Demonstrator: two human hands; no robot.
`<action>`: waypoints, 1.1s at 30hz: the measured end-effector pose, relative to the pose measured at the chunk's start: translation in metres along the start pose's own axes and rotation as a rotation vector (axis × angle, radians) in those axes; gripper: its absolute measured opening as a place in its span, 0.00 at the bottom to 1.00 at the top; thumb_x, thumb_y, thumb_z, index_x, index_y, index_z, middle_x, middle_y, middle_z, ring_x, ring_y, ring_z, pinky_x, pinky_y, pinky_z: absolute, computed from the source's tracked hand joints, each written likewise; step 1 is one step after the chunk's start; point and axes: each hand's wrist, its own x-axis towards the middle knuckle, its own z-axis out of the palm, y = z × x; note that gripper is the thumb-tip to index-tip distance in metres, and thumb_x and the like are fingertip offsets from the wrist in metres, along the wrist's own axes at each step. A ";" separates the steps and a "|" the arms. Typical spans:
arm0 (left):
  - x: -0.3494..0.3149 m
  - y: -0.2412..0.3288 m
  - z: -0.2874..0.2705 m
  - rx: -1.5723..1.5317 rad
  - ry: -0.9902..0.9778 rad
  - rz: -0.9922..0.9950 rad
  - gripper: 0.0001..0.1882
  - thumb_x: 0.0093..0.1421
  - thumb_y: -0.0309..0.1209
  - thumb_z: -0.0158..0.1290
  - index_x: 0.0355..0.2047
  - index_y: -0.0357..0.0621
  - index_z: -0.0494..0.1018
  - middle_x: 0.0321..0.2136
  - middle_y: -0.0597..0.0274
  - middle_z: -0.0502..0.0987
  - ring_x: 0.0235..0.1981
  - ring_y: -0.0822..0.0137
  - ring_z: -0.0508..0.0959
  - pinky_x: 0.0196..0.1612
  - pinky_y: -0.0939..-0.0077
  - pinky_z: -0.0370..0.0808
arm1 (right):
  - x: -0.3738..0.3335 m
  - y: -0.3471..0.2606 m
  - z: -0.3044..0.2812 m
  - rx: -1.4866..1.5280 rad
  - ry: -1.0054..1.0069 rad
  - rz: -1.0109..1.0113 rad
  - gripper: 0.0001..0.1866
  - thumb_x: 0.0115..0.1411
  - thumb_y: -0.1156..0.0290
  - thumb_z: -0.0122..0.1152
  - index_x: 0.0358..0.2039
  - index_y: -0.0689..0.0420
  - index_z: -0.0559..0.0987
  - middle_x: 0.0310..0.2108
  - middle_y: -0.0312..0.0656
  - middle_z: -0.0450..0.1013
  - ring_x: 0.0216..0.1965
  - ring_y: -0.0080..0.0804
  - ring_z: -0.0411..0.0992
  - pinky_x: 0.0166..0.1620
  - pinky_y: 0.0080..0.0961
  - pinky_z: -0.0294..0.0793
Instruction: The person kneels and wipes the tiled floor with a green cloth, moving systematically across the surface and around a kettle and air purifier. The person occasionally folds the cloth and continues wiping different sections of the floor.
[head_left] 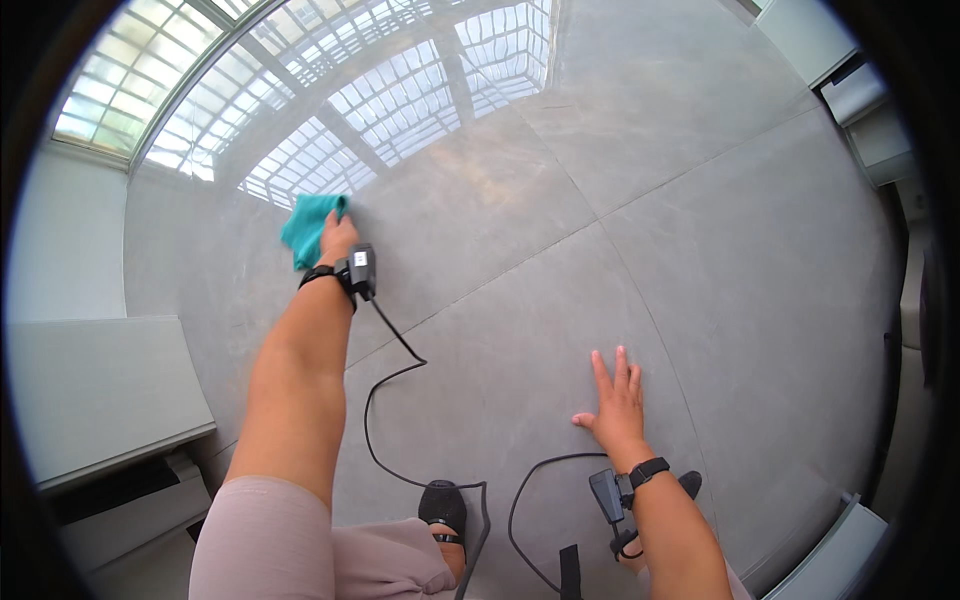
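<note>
My left hand (338, 238) reaches far forward and grips a teal cloth (308, 230) against the glossy grey tiled floor (520, 330). The cloth is bunched and spreads out to the left of the fingers. Lower right, my right hand (616, 405) has its fingers spread, with nothing in it; it is over the bare floor, and whether it touches I cannot tell. Each wrist wears a strapped device, a dark box on the left (362, 270) and a grey one on the right (606, 495).
Black cables (368, 410) hang from both wrist devices toward my body. My shoe (442, 508) stands on the floor below. A white cabinet (100, 385) is at the left, a gridded window (135, 70) at the upper left, and white furniture (875, 120) along the right.
</note>
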 end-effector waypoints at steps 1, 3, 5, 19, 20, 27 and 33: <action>-0.007 0.047 0.028 -0.035 -0.058 0.110 0.28 0.62 0.46 0.45 0.59 0.47 0.64 0.55 0.44 0.69 0.55 0.44 0.69 0.56 0.61 0.67 | 0.000 0.002 0.002 0.002 0.040 -0.011 0.57 0.36 0.61 0.78 0.66 0.38 0.55 0.69 0.44 0.43 0.64 0.53 0.48 0.64 0.42 0.55; -0.042 0.142 0.077 0.063 -0.220 0.412 0.22 0.61 0.42 0.46 0.55 0.52 0.68 0.58 0.50 0.66 0.58 0.45 0.65 0.59 0.57 0.62 | -0.001 0.005 0.007 0.019 0.082 -0.028 0.57 0.34 0.61 0.79 0.66 0.38 0.57 0.68 0.44 0.44 0.64 0.53 0.49 0.64 0.42 0.56; -0.122 0.219 0.127 0.145 -0.316 0.743 0.19 0.60 0.37 0.48 0.52 0.55 0.70 0.59 0.56 0.65 0.61 0.48 0.61 0.61 0.52 0.59 | -0.002 0.011 0.014 0.050 0.066 -0.022 0.56 0.32 0.62 0.79 0.64 0.40 0.59 0.68 0.43 0.45 0.64 0.53 0.49 0.63 0.42 0.56; -0.318 0.224 0.129 -0.574 -1.045 0.725 0.25 0.58 0.42 0.54 0.55 0.52 0.68 0.56 0.48 0.69 0.58 0.49 0.67 0.58 0.62 0.66 | 0.005 0.041 0.038 0.116 0.245 -0.236 0.36 0.42 0.59 0.72 0.52 0.53 0.71 0.58 0.47 0.62 0.57 0.50 0.59 0.61 0.44 0.56; -0.293 0.201 0.110 -0.605 -0.636 0.774 0.19 0.61 0.37 0.52 0.53 0.52 0.69 0.56 0.48 0.69 0.58 0.48 0.68 0.59 0.62 0.66 | 0.006 0.039 0.031 0.241 0.244 -0.316 0.35 0.44 0.60 0.71 0.53 0.53 0.70 0.59 0.47 0.61 0.57 0.51 0.58 0.60 0.44 0.57; -0.200 0.021 0.017 0.180 0.022 0.270 0.23 0.66 0.39 0.41 0.62 0.55 0.60 0.66 0.59 0.53 0.67 0.55 0.51 0.66 0.56 0.49 | 0.031 0.021 -0.007 0.167 0.585 0.095 0.34 0.48 0.58 0.69 0.57 0.48 0.69 0.63 0.51 0.55 0.58 0.53 0.57 0.57 0.47 0.60; -0.218 0.036 0.044 0.330 0.179 0.087 0.25 0.67 0.41 0.37 0.65 0.59 0.54 0.68 0.68 0.49 0.69 0.62 0.46 0.68 0.57 0.42 | 0.054 0.032 -0.012 0.112 0.440 0.132 0.27 0.52 0.69 0.63 0.55 0.46 0.73 0.62 0.53 0.58 0.57 0.54 0.60 0.57 0.45 0.63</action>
